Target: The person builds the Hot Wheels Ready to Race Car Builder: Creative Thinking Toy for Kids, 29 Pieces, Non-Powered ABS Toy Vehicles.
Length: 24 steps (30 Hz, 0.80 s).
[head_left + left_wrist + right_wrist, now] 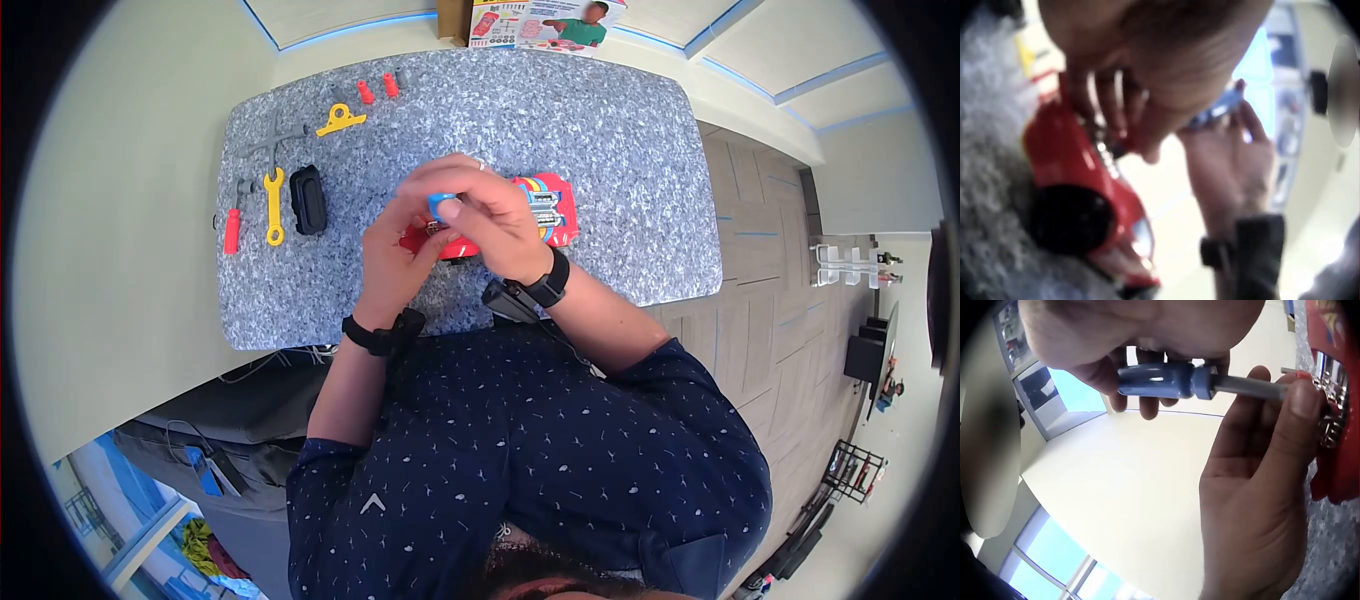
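Observation:
A red toy car [563,205] with a silvery engine part [1331,430] lies on the speckled grey table, partly hidden behind both hands. My right hand [490,215] grips the blue handle of a toy screwdriver [1160,381], its grey shaft pointing at the car's engine part. At the shaft's far end, my left hand [395,255] pinches a small red piece [1302,375] between thumb and fingers, right beside the engine part. The screwdriver's tip is hidden by the left fingers.
Left of the car lie a black plastic tray-shaped part [308,200], a yellow wrench [274,207], a red-handled tool [233,230] and a grey cross-shaped tool [272,145]. Farther back are a yellow bracket [341,120] and two red pieces [390,85]. A printed box [545,24] stands beyond the table.

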Motion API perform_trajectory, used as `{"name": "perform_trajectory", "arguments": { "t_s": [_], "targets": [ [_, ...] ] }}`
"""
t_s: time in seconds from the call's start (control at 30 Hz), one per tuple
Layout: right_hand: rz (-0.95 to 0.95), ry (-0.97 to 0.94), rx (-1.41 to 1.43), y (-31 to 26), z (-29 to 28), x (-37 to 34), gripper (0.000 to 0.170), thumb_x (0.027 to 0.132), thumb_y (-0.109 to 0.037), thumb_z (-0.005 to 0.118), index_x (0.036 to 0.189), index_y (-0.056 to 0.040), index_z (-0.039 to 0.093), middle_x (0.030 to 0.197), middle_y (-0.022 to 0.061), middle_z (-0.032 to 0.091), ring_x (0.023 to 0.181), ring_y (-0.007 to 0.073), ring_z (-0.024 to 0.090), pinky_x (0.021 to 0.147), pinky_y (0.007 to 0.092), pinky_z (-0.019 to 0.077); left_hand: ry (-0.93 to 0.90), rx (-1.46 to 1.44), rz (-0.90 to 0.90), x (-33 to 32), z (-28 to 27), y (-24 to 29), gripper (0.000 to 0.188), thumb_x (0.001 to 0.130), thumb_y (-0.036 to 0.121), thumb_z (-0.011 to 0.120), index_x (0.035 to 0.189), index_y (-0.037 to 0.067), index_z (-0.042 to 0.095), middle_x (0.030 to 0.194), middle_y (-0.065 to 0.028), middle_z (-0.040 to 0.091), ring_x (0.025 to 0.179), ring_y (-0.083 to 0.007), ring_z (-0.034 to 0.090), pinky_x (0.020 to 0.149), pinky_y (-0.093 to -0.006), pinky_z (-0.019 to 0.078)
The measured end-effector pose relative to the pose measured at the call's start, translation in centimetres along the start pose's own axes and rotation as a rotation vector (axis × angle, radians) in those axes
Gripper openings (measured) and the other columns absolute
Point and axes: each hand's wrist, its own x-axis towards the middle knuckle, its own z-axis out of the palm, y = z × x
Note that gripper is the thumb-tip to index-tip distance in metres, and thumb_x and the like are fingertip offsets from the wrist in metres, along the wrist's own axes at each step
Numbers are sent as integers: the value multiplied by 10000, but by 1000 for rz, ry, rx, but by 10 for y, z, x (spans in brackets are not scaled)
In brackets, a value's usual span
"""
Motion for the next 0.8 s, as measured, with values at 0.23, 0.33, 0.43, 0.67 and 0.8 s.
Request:
{"name": "perform_trajectory", "arguments": {
  "t_s": [0.23, 0.33, 0.43, 0.67, 0.8],
  "targets": [
    [-38, -103, -334, -28, -13, 10, 379, 1027, 10, 707, 1390, -58, 794, 1502, 180, 724, 1290, 312, 738, 1055, 405, 597, -33, -50, 53, 5, -7, 2, 214, 948, 9, 835, 1147, 24, 757, 1068, -90, 765, 949, -213, 755, 856, -336, 584],
    [25, -24, -494, -34, -16, 5, 386, 967, 5, 804, 1343, -82, 823, 1447, 168, 745, 1227, 299, 759, 1002, 387, 620, -33, -49, 105, 9, -4, 13, 210, 962, -2, 810, 1166, 22, 766, 1101, -96, 775, 972, -237, 767, 878, -344, 594],
    [-54, 68, -579, -36, -11, 10, 378, 919, -29, 882, 1291, -82, 839, 1329, 139, 759, 1135, 268, 770, 949, 371, 628, -40, -109, 51, 7, -3, 10, 239, 970, -1, 800, 1206, 26, 777, 1143, -101, 788, 1009, -250, 780, 904, -352, 603],
    [-63, 46, -462, -24, -13, 7, 353, 887, -69, 932, 1227, -72, 839, 1244, 126, 762, 1108, 251, 777, 936, 356, 635, -82, -158, 68, 7, -5, 8, 290, 1016, 23, 778, 1305, 40, 764, 1159, -97, 800, 1033, -212, 793, 913, -342, 610],
    [-88, 136, -491, -36, -5, 13, 319, 891, -58, 919, 1200, -72, 842, 1241, 124, 782, 1121, 256, 780, 945, 352, 638, -62, -127, -3, 5, -3, -1, 314, 1030, 38, 773, 1343, 38, 747, 1139, -103, 809, 1020, -221, 810, 900, -344, 619]
  ]
}}
